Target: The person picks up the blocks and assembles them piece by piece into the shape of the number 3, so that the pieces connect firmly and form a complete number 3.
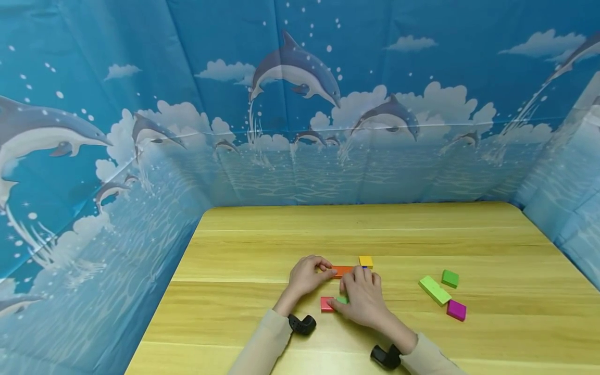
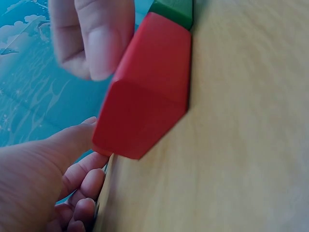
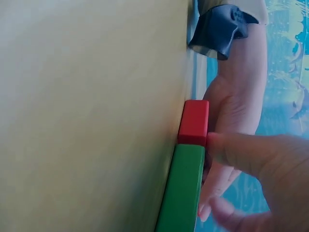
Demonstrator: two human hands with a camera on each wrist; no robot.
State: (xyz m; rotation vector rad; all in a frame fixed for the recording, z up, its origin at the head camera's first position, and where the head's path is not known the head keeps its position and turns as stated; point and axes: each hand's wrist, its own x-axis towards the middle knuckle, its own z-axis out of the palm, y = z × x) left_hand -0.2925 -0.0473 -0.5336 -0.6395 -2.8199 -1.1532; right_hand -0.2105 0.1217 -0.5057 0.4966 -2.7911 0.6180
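On the table lie a red block (image 1: 326, 304) and a green block (image 1: 342, 300), end to end. My right hand (image 1: 363, 297) reaches over the green block and partly hides it. Its thumb (image 3: 227, 145) touches the red block near the joint, and its other fingers extend to the right end of an orange block (image 1: 342, 271). At that block's left end is my left hand (image 1: 307, 275), its thumb tip right at the corner and its fingers loosely bent. A blue block (image 1: 363, 267) shows barely past the right fingers, beside a yellow block (image 1: 365, 261).
To the right lie a long lime block (image 1: 434, 290), a small green block (image 1: 450, 278) and a purple block (image 1: 456, 310). The wooden table (image 1: 262, 239) meets a blue dolphin-print curtain (image 1: 290, 172) at its back. Black wrist devices sit under both wrists.
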